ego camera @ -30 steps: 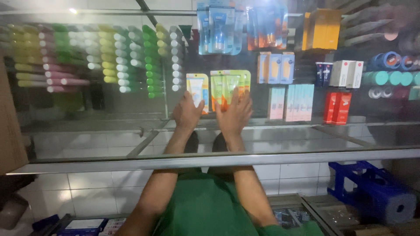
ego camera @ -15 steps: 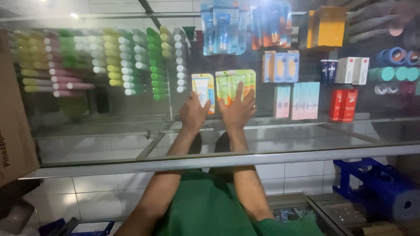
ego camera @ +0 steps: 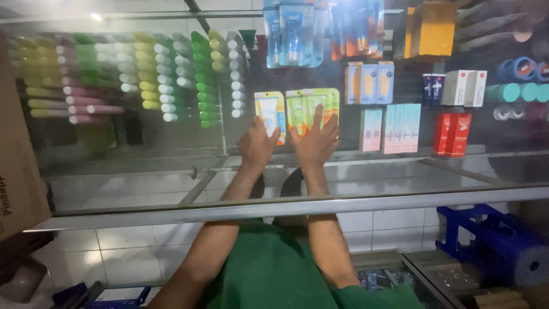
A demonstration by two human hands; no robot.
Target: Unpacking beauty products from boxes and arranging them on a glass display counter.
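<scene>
Glass shelving fills our view, a display case seen through a pane, with white tiles below it and a metal rail (ego camera: 297,207) crossing in front of our arms. We take the green-and-yellow blister packs (ego camera: 311,109) as our landmark: three hang there side by side, as far as the reflections let us count. Our left hand (ego camera: 258,143) rests just below and left of them, fingers together, tips touching the leftmost pack. Our right hand (ego camera: 315,140) lies directly over the lower part of the packs, fingers spread wide and flat against them.

Compared with half a second ago, both hands sit at almost the same spot on the packs; only our head has shifted, so the packs are being steadied or straightened rather than lifted, we judge.

Right of the packs stand two red boxes (ego camera: 452,134) and a row of pale blue cartons (ego camera: 394,127). Left of the packs, rows of coloured tubes (ego camera: 143,80) lie stacked, too blurred to count.
</scene>
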